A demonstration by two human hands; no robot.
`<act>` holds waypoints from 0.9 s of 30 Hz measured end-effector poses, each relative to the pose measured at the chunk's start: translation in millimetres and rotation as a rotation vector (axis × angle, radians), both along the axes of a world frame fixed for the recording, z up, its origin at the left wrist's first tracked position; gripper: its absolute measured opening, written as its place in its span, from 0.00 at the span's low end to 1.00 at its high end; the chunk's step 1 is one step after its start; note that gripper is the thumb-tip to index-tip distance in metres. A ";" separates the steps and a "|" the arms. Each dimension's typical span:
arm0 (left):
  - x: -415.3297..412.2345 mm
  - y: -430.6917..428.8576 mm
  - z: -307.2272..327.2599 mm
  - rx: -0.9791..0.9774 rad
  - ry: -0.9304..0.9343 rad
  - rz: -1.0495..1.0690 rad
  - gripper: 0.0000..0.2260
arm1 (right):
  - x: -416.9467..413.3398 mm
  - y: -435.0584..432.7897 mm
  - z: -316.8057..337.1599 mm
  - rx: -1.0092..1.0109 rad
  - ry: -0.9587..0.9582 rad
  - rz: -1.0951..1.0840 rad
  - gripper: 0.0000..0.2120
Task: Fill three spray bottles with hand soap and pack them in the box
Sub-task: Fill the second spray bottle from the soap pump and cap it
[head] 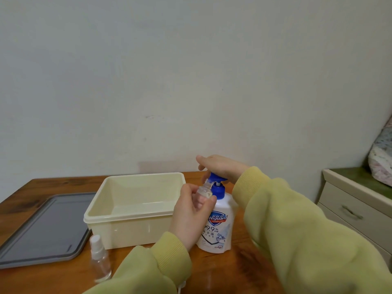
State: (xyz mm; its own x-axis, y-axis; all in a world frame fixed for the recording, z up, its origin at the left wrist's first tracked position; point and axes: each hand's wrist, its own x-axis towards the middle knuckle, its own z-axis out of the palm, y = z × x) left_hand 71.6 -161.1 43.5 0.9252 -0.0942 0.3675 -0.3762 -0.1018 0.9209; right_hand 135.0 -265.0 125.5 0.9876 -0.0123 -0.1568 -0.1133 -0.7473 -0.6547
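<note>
My left hand point(192, 213) grips a small clear spray bottle point(203, 191) with no cap, its open neck held up under the blue pump nozzle point(214, 179). The white hand soap bottle point(218, 228) stands upright on the wooden table, right of the box. My right hand point(220, 167) rests palm down on the pump head with fingers fairly straight. The cream plastic box point(131, 217) sits open with nothing seen inside it. A second clear spray bottle point(100, 259), capped, stands upright near the table's front, left of my left sleeve.
A grey lid point(45, 228) lies flat on the table point(25, 202) left of the box. A pale drawer cabinet point(356, 209) stands to the right, with a patterned bundle point(381, 158) on top. The wall runs close behind the table.
</note>
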 end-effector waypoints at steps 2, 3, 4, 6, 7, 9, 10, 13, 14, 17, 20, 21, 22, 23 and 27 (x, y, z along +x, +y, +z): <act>-0.8 -0.2 -1.3 -0.011 0.017 0.004 0.09 | -1.0 -1.5 -0.6 0.043 0.022 -0.007 0.26; -0.6 0.0 -1.6 -0.004 0.017 0.013 0.09 | -1.1 -2.7 -0.5 0.053 0.028 -0.010 0.27; -1.1 0.9 -1.5 0.004 0.013 0.023 0.10 | -1.5 -3.8 -0.1 0.064 0.035 -0.011 0.27; -2.5 2.7 0.0 0.013 0.020 0.024 0.11 | -2.3 -5.4 1.0 0.124 0.060 -0.014 0.27; -2.9 3.4 0.5 0.009 0.035 0.013 0.11 | -2.7 -6.1 1.5 0.169 0.074 -0.021 0.27; -3.3 5.2 0.9 -0.005 0.068 -0.012 0.10 | -1.4 -7.5 1.0 0.259 0.082 -0.045 0.25; -3.6 6.1 1.3 -0.014 0.076 -0.021 0.10 | -0.1 -8.1 0.5 0.295 0.077 -0.062 0.24; -6.3 9.9 3.3 -0.016 0.068 -0.028 0.10 | 0.6 -9.1 -1.6 0.335 0.023 -0.122 0.19; -7.4 11.3 4.0 -0.016 0.060 -0.029 0.10 | 0.0 -9.0 -1.5 0.345 -0.014 -0.146 0.17; -12.6 15.0 6.1 -0.033 0.062 -0.027 0.10 | -4.9 -9.1 -0.5 0.445 -0.171 -0.213 0.10; -19.9 20.8 9.8 -0.072 0.063 -0.027 0.10 | -9.5 -11.6 2.2 0.460 -0.348 -0.247 0.07; -22.3 23.6 11.4 -0.082 0.065 -0.024 0.10 | -11.8 -12.6 4.2 0.451 -0.410 -0.252 0.08; -25.7 26.8 12.8 -0.088 0.070 -0.018 0.11 | -15.0 -13.5 6.0 0.454 -0.466 -0.256 0.09; -28.4 30.1 14.5 -0.096 0.074 -0.009 0.11 | -17.9 -14.3 8.6 0.467 -0.512 -0.256 0.10; -44.7 42.3 17.3 -0.109 0.079 0.023 0.12 | -39.6 -9.6 14.6 0.486 -0.577 -0.249 0.11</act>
